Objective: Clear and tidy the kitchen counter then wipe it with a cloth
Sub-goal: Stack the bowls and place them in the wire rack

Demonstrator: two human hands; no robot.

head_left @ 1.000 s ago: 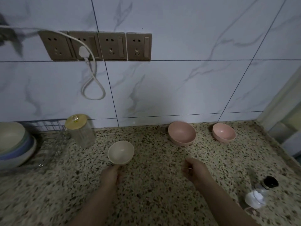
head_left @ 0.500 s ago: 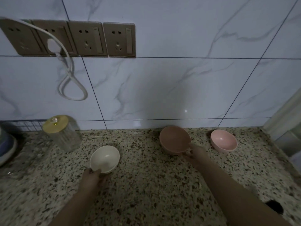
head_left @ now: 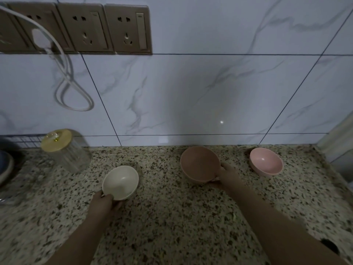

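Seen from above on a speckled granite surface (head_left: 172, 217) backed by white marble-look wall tiles (head_left: 191, 92). Far left: edge of stacked bowls (head_left: 4, 165) before a wire rack (head_left: 21, 139), cut off by the frame. Next along, a ribbed clear glass jar with a yellow lid (head_left: 65, 150), standing near the wall. Above it, a row of beige wall sockets (head_left: 107, 28) with a white plug and looping white cable (head_left: 74, 92). Left of centre: left hand (head_left: 104, 204) with fingers curled around the near rim of a small cream ceramic bowl (head_left: 120, 182), thumb on the rim, bowl tipped slightly toward the wall. Centre right: right hand (head_left: 228, 175) gripping the right edge of a dusky pink-brown bowl (head_left: 199, 164), tilted, its opening facing left; whether fully lifted, unclear. Further right, well apart from both hands: a lighter pink bowl (head_left: 266, 161), resting untouched near the wall. Bottom right corner: a small dark round object (head_left: 330, 245), too blurred to identify.
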